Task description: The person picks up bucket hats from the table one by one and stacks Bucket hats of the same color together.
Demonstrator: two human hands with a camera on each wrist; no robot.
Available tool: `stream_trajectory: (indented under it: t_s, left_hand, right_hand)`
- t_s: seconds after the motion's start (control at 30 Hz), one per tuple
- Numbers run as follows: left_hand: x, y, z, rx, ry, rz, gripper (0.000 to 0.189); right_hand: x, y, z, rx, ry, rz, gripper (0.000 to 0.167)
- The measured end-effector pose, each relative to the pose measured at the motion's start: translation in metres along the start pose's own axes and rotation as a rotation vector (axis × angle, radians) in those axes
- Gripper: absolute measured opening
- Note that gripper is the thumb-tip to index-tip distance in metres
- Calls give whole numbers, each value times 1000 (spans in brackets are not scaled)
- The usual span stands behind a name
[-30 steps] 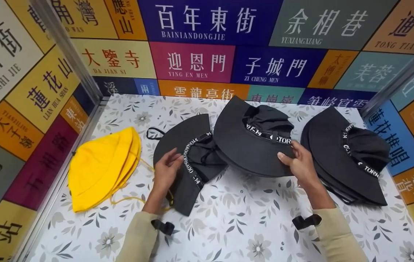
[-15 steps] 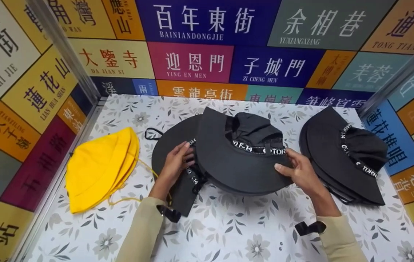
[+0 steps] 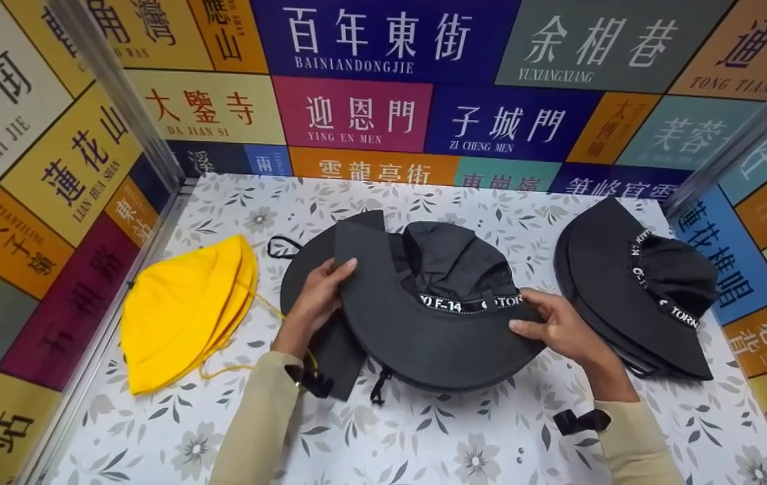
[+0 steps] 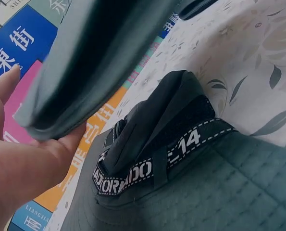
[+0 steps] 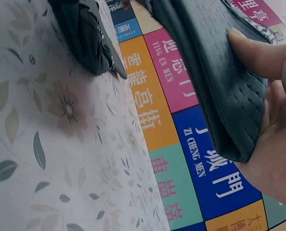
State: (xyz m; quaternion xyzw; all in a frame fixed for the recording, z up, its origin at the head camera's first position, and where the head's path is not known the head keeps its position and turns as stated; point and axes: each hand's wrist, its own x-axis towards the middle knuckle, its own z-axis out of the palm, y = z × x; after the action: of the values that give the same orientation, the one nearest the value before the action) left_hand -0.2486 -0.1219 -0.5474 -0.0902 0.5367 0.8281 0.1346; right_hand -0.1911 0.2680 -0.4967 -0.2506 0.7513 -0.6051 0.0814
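A black wide-brimmed sun hat (image 3: 444,350) with a white-lettered band is held over the floral-patterned table, crown toward the back. My right hand (image 3: 559,330) pinches the right side of its brim, thumb on top; the right wrist view shows the thumb pressed on the brim (image 5: 210,72). My left hand (image 3: 316,293) is at the brim's left edge, fingers below it. In the left wrist view the left thumb stands apart from the brim (image 4: 94,62). Partly hidden beneath lies another black hat (image 3: 309,263), its lettered crown band (image 4: 138,175) visible in the left wrist view. A cord with a toggle (image 3: 378,387) hangs below.
Yellow hats (image 3: 181,316), nested together with loose cords, lie at the left. More black hats (image 3: 626,289) are stacked at the right. Panels with street-name lettering (image 3: 350,114) enclose the table (image 3: 424,438) at the back and sides.
The held black hat has moved left and toward me, now overlapping the lying black hat. My left hand has come up to its brim; my right hand has kept its pinch.
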Motion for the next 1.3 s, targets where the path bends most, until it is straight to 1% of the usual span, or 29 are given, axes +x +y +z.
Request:
stream_trajectory:
  t_s: [0.1, 0.17, 0.23, 0.37, 0.43, 0.53, 0.63, 0.77, 0.83, 0.93, 1.07, 1.2, 1.3]
  left_hand:
    - [-4, 0, -4, -10, -3, 18, 43]
    - [-8, -1, -8, -15, -9, 16, 39]
    - [-13, -3, -11, -16, -27, 6, 36]
    - [-22, -7, -17, -16, -113, -28, 32]
    - [-24, -10, -19, -8, -150, -41, 29]
    - [-28, -15, -21, 27, -174, -43, 27]
    - [-31, -19, -21, 69, -182, -46, 33]
    - [-36, -25, -18, 140, -215, -71, 42]
    - [-38, -30, -17, 179, -227, -74, 41]
    - [-42, -38, -16, 229, -217, -61, 33]
    - [-46, -45, -14, 276, -168, -33, 19]
    - [-49, -49, -12, 292, -135, -28, 15]
    - [-52, -51, -11, 286, -124, -36, 15]
  right_hand:
    - [-1, 3, -3, -17, -22, 18, 24]
    - [-3, 4, -6, -35, -27, 33, 25]
    - [-6, 6, -9, -61, -17, 44, 29]
    - [-10, 9, -17, -115, 17, 63, 32]
    - [-12, 10, -21, -136, 10, 82, 31]
    - [-13, 13, -24, -160, -24, 121, 31]
    - [-13, 16, -25, -189, -45, 163, 33]
    - [-15, 22, -25, -244, -41, 214, 34]
    - [-17, 26, -25, -281, -33, 244, 35]
    - [-19, 31, -24, -346, -30, 277, 35]
    - [-21, 36, -22, -431, -19, 324, 33]
    - [-23, 39, -20, -477, 18, 358, 34]
    - [-24, 42, -19, -522, 47, 354, 34]
